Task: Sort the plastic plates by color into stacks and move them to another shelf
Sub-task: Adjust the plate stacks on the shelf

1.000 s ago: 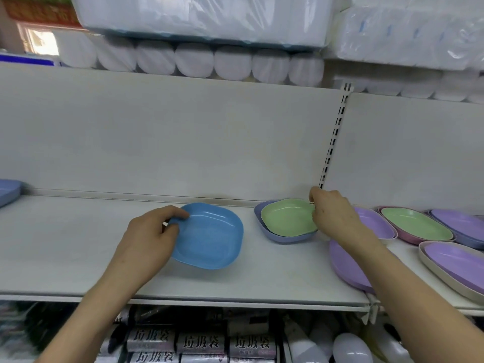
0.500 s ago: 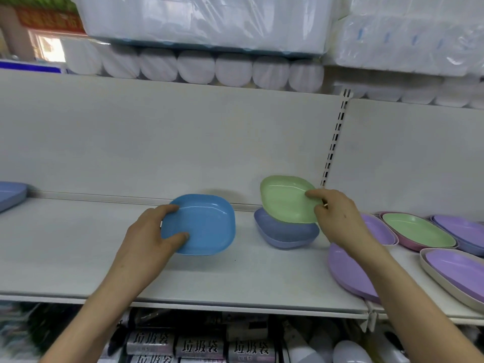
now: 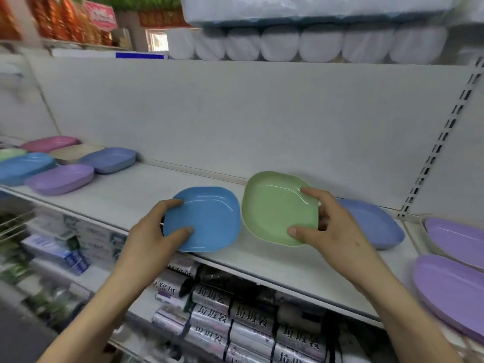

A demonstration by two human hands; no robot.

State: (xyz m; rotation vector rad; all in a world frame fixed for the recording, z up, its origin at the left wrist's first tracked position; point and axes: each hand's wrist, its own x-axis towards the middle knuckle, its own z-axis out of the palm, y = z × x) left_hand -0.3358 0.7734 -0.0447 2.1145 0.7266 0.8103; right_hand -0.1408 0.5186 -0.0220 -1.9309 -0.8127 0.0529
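Head cam, only view there is: both arms reach up from the bottom of the frame toward the white shelf (image 3: 125,192). The left hand (image 3: 154,231) grips the near-left corner of the blue plate (image 3: 209,221), thumb hooked inside the rim and fingers curled over the far edge. The plate is over the shelf's front lip, and I can't tell if it's touching the board. The right hand (image 3: 332,229) pinches the green plate (image 3: 275,208) on its right side, thumb on the near rim and fingers wrapped over the far rim, holding it tilted above the middle of the shelf with its rim just beside the blue one. Half a second ago the green plate hovered right over the periwinkle plate (image 3: 372,221); now it's moved left and clear of it, and the periwinkle one sits alone on the shelf behind the right wrist. The blue plate has also come toward the shelf's front edge, and the camera swung left, so a cluster of plates (image 3: 60,178) at the shelf's left end shows up, a bit blurry. Everything's smooth, slightly glossy plastic in a rounded-square shape with shallow raised rims. Lilac plates (image 3: 450,289) sit past the shelf's right end, and shiny printed rolls (image 3: 235,318) are packed under it.
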